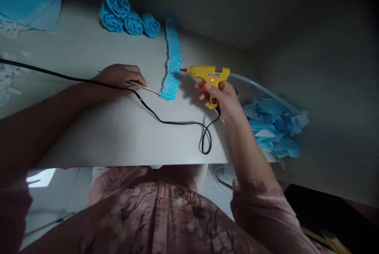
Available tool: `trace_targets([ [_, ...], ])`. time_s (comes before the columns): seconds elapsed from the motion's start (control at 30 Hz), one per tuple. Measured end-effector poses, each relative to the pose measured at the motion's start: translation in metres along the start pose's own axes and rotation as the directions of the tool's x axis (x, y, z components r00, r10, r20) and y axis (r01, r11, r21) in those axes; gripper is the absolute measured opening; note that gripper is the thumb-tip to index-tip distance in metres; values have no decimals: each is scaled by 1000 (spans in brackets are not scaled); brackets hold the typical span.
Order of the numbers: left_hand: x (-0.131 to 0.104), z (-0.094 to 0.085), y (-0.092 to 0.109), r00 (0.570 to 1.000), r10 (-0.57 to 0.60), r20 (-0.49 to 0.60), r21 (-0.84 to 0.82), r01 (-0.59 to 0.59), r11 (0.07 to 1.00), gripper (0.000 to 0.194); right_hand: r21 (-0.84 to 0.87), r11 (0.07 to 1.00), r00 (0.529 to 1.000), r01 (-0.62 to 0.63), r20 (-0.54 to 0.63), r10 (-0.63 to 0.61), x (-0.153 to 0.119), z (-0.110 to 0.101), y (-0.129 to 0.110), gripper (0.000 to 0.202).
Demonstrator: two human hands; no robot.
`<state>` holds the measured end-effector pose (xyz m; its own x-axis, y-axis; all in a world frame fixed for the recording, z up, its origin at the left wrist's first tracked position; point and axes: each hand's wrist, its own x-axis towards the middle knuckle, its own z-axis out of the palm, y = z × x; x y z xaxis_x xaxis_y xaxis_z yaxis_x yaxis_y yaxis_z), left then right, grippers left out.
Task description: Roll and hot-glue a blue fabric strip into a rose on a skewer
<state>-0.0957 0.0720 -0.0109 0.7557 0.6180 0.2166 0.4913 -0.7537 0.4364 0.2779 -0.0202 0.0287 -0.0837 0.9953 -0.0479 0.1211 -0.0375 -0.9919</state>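
My right hand (220, 96) is wrapped round a yellow hot glue gun (207, 73), its fingers at the red trigger and its orange light lit. The gun's nozzle points left, at the side of a ruffled blue strip (173, 60) lying lengthwise away from me on the table. From the gun's back trails a clear glue stick (254, 84). My left hand (126, 77) is closed on a thin wooden stick (149, 89), whose tip meets the near end of the strip. The black cord (171, 122) runs past my left wrist to the gun's handle.
Several blue rolled flowers (118, 13) sit at the back of the table (133, 139). Crumpled blue scraps (272, 123) lie at the right by the wall. Flat blue sheets (29, 3) are at the far left, with white scraps (10, 76) nearer.
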Motion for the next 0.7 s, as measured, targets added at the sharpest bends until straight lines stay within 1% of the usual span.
trace_targets([
  [0.17,-1,-2,-1,1000,28,-10,-28,-28,999,45,-44,999,1000,-11,-7,10,-1,0,-1,61],
  [0.37,0,-3,2,1000,24,-13,-39,-25,999,46,-33,999,1000,-12,-8,11,-1,0,-1,65],
  [0.5,1,-3,1,1000,12,-4,-31,-12,999,46,9,1000,1000,-4,-4,4,-1,1,-2,66],
  [0.7,0,0,1,998,18,-59,-38,-20,999,44,29,1000,1000,-9,-5,9,-1,1,-2,64],
])
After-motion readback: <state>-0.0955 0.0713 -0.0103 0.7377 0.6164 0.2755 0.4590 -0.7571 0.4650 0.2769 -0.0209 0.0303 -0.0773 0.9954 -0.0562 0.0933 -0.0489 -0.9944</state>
